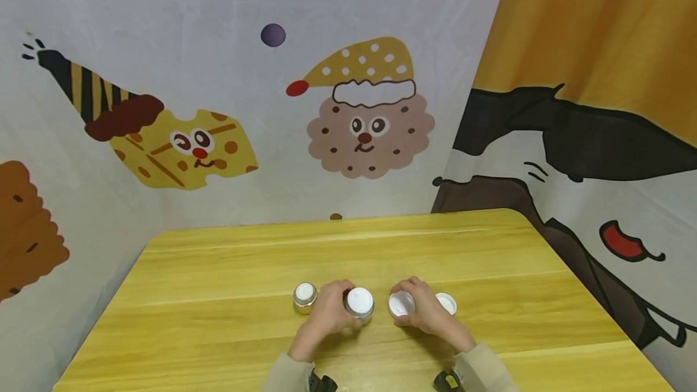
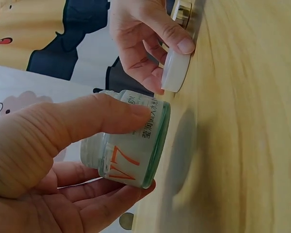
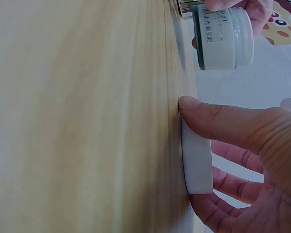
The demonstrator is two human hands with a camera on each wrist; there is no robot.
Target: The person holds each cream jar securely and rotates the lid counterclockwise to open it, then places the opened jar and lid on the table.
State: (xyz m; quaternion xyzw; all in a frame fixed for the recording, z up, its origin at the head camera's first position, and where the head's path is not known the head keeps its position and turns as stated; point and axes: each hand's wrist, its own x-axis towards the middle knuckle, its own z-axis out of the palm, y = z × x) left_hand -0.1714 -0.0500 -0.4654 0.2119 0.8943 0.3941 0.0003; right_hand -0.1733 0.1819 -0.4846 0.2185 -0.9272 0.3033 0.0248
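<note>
My left hand grips a cream jar of pale greenish glass, with orange marks and dark lettering on its side. Its threaded neck is bare, and the top looks white in the head view. The jar is held just above the table, over its own shadow. To its right, my right hand holds a white lid by its edge, thumb on one side and fingers on the other. That lid rests on the tabletop, hollow side up in the head view. A gap separates jar and lid.
A smaller jar with a white top and gold-toned body stands left of my left hand. Another white lid lies beside my right hand, partly hidden by it. The wooden table ends at a printed curtain.
</note>
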